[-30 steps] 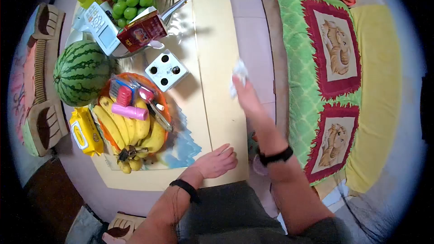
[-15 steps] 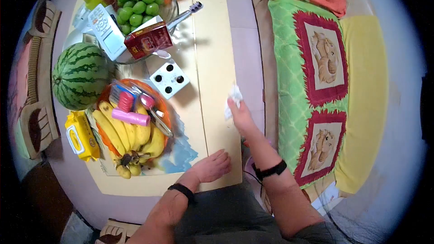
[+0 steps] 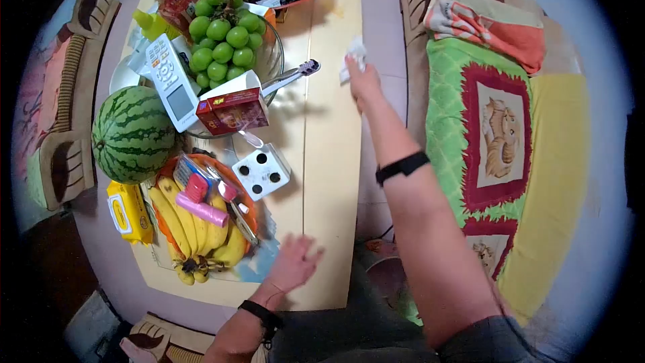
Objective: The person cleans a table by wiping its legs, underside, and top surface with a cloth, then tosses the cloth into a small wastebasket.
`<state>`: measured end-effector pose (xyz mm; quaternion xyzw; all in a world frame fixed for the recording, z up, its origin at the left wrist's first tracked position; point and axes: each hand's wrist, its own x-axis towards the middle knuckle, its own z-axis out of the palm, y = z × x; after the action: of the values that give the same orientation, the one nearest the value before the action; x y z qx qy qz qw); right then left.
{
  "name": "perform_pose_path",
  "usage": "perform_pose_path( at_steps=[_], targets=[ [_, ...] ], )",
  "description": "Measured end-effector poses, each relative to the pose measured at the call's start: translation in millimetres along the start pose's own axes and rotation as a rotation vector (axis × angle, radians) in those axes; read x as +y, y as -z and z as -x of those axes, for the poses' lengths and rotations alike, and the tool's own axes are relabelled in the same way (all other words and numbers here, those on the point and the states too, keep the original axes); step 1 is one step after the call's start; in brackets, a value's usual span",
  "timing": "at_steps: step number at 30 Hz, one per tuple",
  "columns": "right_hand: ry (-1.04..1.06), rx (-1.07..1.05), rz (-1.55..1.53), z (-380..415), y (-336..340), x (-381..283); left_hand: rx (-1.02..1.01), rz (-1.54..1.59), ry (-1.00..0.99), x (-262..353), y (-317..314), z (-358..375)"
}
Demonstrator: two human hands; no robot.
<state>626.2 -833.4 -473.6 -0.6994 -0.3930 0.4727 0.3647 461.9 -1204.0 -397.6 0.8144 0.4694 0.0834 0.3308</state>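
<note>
Head view: right hand [image 3: 366,86] farther along table [image 3: 330,161]; white tissue [image 3: 357,52] held.

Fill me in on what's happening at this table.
A person's right hand grips a crumpled white tissue or cloth at the right edge of the table. The left hand holds nothing, spread over the near end, close to the bananas. The watermelon and grapes sit farther up, on the left side.

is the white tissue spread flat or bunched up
Bunched up: the white tissue is crumpled in the right hand, its outline uneven; part of it is hidden behind that hand.
</note>
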Motion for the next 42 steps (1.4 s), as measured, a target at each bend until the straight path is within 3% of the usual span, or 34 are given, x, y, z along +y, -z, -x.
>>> perform_pose_path(
  at_steps=[1,3,4,5,7,9,11,18,20,24,27,29,33,37,39,42],
  targets=[
    [0.021,0.036,0.027,-17.2,-4.3,-6.8,0.094,0.004,0.152,-13.8,-5.8,1.2],
    [-0.001,-0.099,-0.106,-45.8,-5.5,-7.3,0.076,-0.262,0.031,-4.7,0.3,-3.9],
    [-0.007,-0.227,-0.229,-48.5,-3.2,-8.2,0.064,-0.252,0.039,-5.5,-2.8,-4.6],
    [-0.027,-0.226,-0.225,-43.4,2.1,-4.4,0.063,-0.255,0.067,-6.5,-6.2,-2.9],
    [-0.221,-0.340,-0.331,-21.3,14.3,-7.7,0.064,-0.262,0.092,-5.7,-8.4,-1.8],
    [-0.319,-0.337,-0.421,21.9,22.8,-1.5,0.070,-0.263,0.088,-4.7,-4.6,-2.8],
    [-0.276,-0.360,-0.388,76.6,36.4,9.7,0.066,-0.279,0.093,-4.1,-3.9,-5.6],
    [-0.357,-0.263,-0.433,282.6,79.7,111.6,0.158,-0.287,0.049,-1.3,-9.2,-4.2],
    [-0.358,-0.311,-0.272,328.2,92.9,137.2,0.156,-0.293,0.033,1.8,-7.0,-6.2],
    [-0.433,-0.003,-0.513,389.2,135.6,169.5,0.164,-0.245,0.039,11.5,4.3,-3.0],
    [-0.448,0.224,-0.793,423.3,181.1,108.1,0.164,-0.047,0.036,9.4,21.8,19.8],
    [-0.328,0.070,-1.126,440.2,193.2,85.4,0.193,0.090,0.047,2.9,41.5,41.1],
    [-0.329,0.064,-1.284,480.4,198.1,17.8,0.139,0.055,0.111,-0.8,74.6,109.5],
    [-0.306,0.166,-1.351,506.0,203.7,49.5,0.019,0.037,0.240,1.9,75.2,159.3],
    [-0.297,0.284,-1.183,511.2,213.6,76.6,0.019,0.020,0.225,-1.1,65.1,175.4],
    [-0.353,0.311,-1.195,502.4,218.6,130.5,-0.001,-0.006,0.264,1.7,51.7,180.0]
  ],
)
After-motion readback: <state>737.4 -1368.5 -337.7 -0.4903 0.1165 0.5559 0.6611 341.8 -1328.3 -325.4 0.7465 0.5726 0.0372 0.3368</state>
